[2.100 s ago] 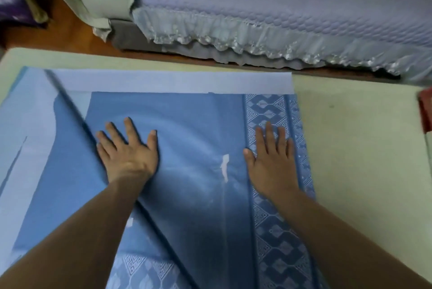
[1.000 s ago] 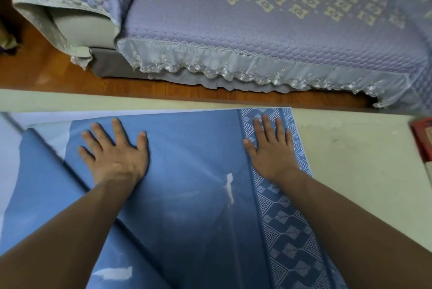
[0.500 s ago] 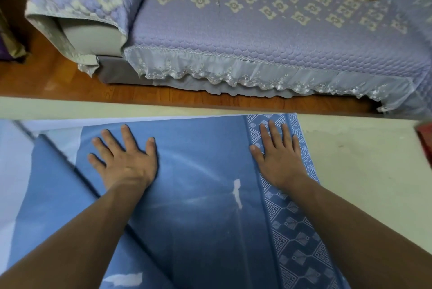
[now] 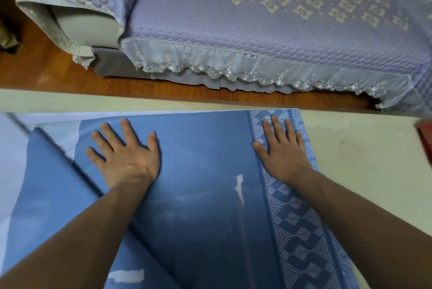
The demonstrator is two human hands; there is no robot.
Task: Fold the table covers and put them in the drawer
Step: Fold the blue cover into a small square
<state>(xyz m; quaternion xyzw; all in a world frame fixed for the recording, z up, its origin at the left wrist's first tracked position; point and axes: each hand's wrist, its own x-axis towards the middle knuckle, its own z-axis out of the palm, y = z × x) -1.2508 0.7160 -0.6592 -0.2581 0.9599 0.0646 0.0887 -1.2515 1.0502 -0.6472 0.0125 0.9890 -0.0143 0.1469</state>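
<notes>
A blue table cover [image 4: 205, 172] with a pale patterned border along its right side lies folded over on a cream table [image 4: 364, 160]. Its white underside shows at the far left. My left hand [image 4: 126, 155] lies flat on the plain blue part, fingers spread. Flat on the patterned border strip near the far right corner rests my right hand [image 4: 282, 150]. Neither hand grips the cloth. A diagonal fold ridge runs from the far left under my left forearm. No drawer is in view.
Beyond the table's far edge is a strip of wooden floor [image 4: 46, 71] and a sofa [image 4: 257, 20] in a lilac quilted cover with a lace frill. A red object [image 4: 424, 134] sits at the table's right edge.
Both hands have slid away from me along the cover to its far edge, staying flat. The top layer now reaches the far edge, hiding most of the white strip.
</notes>
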